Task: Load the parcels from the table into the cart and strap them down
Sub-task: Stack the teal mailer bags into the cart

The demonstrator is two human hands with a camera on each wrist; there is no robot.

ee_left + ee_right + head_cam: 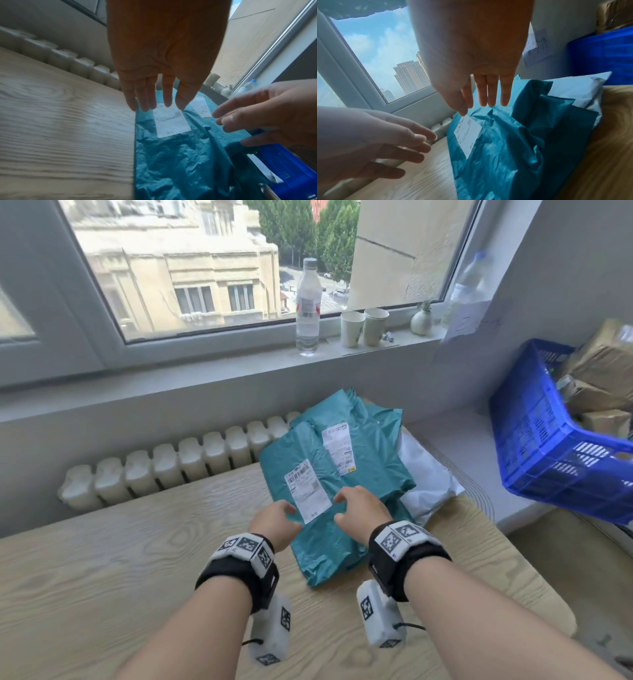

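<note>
A stack of teal plastic mailer parcels [329, 474] lies on the wooden table [120, 559], the top one bearing a white shipping label [306, 491]. A white parcel [431, 477] sticks out beneath them on the right. My left hand [275, 520] hovers over the top parcel's left edge, fingers straight and spread, holding nothing. My right hand [359, 513] hovers over the parcel to the right of the label, fingers loosely extended, empty. The left wrist view shows the left hand [154, 97] above the teal parcel [180, 162]; the right wrist view shows the right hand [484, 94] above the same parcel [513, 148].
A blue plastic crate [548, 440] holding brown paper packages stands at the right. A radiator [171, 467] runs behind the table. On the windowsill stand a water bottle [307, 309], two paper cups [363, 328] and a small vase [421, 321].
</note>
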